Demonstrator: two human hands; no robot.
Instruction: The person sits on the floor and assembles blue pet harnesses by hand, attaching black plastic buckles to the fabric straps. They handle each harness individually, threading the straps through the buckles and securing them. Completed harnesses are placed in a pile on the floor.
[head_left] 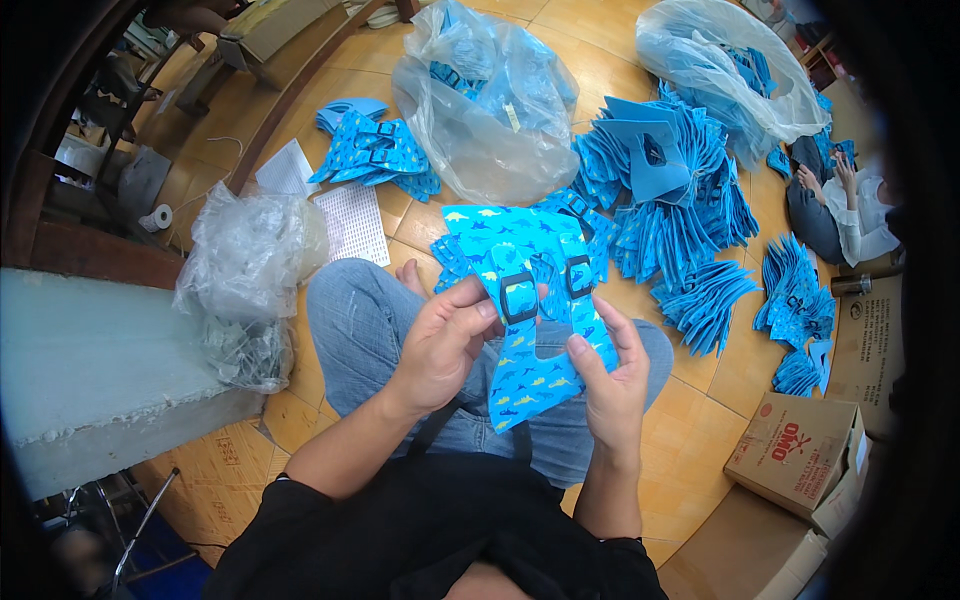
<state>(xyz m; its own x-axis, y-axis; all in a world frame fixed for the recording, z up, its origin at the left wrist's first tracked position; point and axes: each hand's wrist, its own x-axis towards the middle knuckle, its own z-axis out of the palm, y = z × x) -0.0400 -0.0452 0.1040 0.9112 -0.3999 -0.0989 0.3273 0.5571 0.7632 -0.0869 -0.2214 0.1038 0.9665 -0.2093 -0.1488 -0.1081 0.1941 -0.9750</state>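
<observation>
Above my lap I hold a flat blue fabric piece (535, 380) printed with small yellow and dark blue animal figures. It has a cut-out in its middle and two straps with black plastic buckles (519, 298). My left hand (445, 340) is closed on its left side, thumb and fingers by the left buckle. Around the lower right edge, my right hand (615, 375) grips it with the thumb on top. Just beyond my knees, more printed blue pieces (455, 262) lie partly hidden behind the held one.
Large bundles of blue pieces (690, 200) lie at the right, and a smaller stack (370, 150) lies ahead. Clear plastic bags (485, 130) stand beyond. Crumpled plastic (250, 240) and a printed sheet (352, 222) are at left. Cardboard boxes (790, 450) and another person (850, 205) are at right.
</observation>
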